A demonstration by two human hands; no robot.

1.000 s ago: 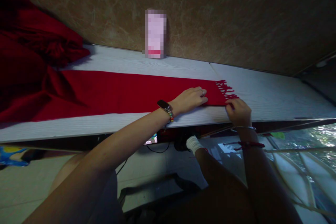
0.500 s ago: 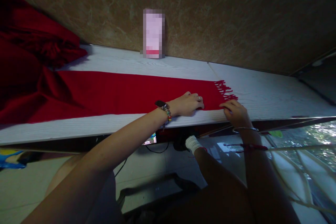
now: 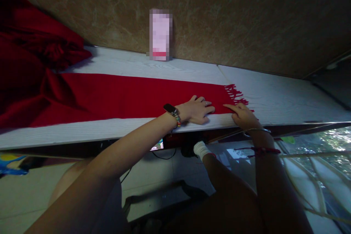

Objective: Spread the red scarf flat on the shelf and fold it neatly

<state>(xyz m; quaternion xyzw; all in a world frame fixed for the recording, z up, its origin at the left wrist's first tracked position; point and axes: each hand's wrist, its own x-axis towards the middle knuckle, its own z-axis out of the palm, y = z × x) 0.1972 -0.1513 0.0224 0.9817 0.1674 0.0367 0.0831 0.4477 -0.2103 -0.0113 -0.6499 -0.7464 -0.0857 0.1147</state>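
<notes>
Right hand (image 3: 243,115) shifts from a curled pinch at the near corner of the red fringed scarf (image 3: 131,97) half a second ago to a straight forefinger lying along its near edge. Left hand (image 3: 197,110) now spreads its fingers wider, close to the same spot.

Hard to make out: the right palm and the undersides of its curled fingers; whether any cloth is caught there, cannot tell. Part of the near fringe (image 3: 235,94) lies behind that hand, a few strands poking out beyond the knuckles. Pixelated block hides the detail of a pink upright item (image 3: 160,34), set against the marbled brown wall (image 3: 246,18), beyond the left hand and a little to its left. Bunched red cloth (image 3: 24,25), far left of both hands, runs off the frame edge; its join with the scarf is lost in dark folds. Lit screen (image 3: 157,145) below the left wrist is mostly cut off by the forearm.

Grip: left hand splayed and flattened, fingers on the cloth, thumb over the near edge by the white wood-grain ledge (image 3: 285,98); no pinch seen. Right forefinger extended, tip touching the scarf just right of the left fingers, remaining fingers folded in.

Scarf lies flat along the ledge under the left hand, stretching leftward, its fringed end just beyond the right hand. Dark watch (image 3: 170,109) on left wrist; silver bangle (image 3: 257,130) on right.
</notes>
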